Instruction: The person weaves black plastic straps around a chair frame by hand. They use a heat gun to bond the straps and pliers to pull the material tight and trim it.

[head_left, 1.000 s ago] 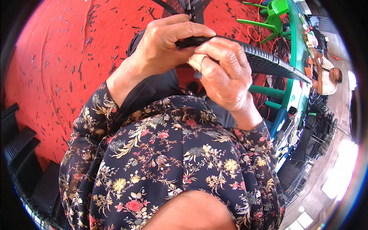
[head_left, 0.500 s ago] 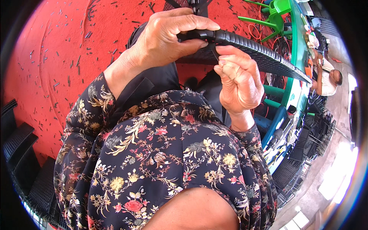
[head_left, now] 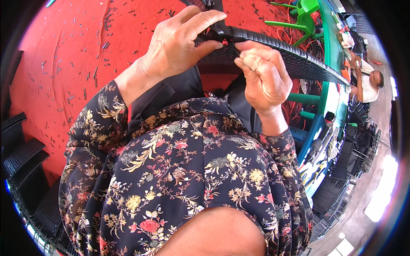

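A black woven rattan panel [head_left: 294, 57] with a tightly wrapped edge slants from the top middle toward the right. My left hand [head_left: 181, 40] grips its near corner, index finger above and thumb below; the other fingers are partly hidden behind it. Just right of the corner, my right hand [head_left: 267, 77] is closed in a pinch on a short dark strip [head_left: 236, 50] hanging below the wrapped edge. Beige wrapping covers one of its fingers. How the strip joins the panel cannot be made out.
Black offcuts [head_left: 95, 72] litter the red floor covering [head_left: 47, 98]. Stacked black woven pieces [head_left: 25, 158] stand at left. To the right are a green chair [head_left: 305, 21], a green-edged table [head_left: 331, 96] with tools, and a seated person [head_left: 367, 83] beyond it.
My left hand has moved a little up and left, its index finger lifting off the wrapped edge. My right hand, still pinched, has shifted slightly left and up with the panel's corner.
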{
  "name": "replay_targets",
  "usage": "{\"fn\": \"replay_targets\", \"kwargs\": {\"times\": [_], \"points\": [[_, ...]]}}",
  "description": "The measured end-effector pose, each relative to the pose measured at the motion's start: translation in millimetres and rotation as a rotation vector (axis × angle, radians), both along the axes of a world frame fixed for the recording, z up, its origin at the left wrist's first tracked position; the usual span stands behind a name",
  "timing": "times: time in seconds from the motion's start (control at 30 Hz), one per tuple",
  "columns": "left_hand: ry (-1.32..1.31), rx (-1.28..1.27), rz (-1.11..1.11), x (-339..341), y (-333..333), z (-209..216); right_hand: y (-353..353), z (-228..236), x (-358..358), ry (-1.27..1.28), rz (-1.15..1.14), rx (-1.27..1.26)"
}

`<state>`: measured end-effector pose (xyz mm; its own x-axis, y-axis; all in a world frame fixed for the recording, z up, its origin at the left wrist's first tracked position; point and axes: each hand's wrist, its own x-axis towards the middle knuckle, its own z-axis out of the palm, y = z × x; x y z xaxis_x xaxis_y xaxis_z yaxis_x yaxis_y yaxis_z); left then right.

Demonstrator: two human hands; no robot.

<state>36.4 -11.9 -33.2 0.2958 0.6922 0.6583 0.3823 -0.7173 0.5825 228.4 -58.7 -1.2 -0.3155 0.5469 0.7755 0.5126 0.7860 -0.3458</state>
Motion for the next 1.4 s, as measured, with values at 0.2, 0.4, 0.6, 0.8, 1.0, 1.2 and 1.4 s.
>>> {"fn": "replay_targets", "kwargs": {"times": [0.2, 0.4, 0.6, 0.8, 1.0, 1.2, 1.4], "points": [[0.197, 0.541, 0.094, 6.6, -3.2, 25.3, 14.6, -4.7, 2.5, 0.018, -0.005, 0.030], [0.156, 0.476, -0.218, 10.6, 27.2, 18.5, 20.9, -3.5, -3.8, 0.037, -0.019, 0.080], [0.070, 0.569, -0.167, 17.4, 36.2, 3.3, 26.6, 3.0, -7.3, 0.039, 0.017, 0.095], [0.051, 0.451, -0.166, 22.1, 38.0, 11.0, 36.2, 25.0, 8.0, -0.126, -0.039, 0.011], [0.118, 0.319, -0.218, 20.9, 37.4, 23.0, 43.0, 14.1, 53.4, -0.442, -0.281, -0.016], [0.119, 0.331, -0.290, 16.1, 56.4, 13.5, 55.6, -0.2, 58.4, -0.531, -0.254, 0.044], [0.052, 0.215, -0.284, 32.0, 62.8, 23.4, 72.4, 4.6, 75.6, -0.493, -0.182, 0.103]]}}
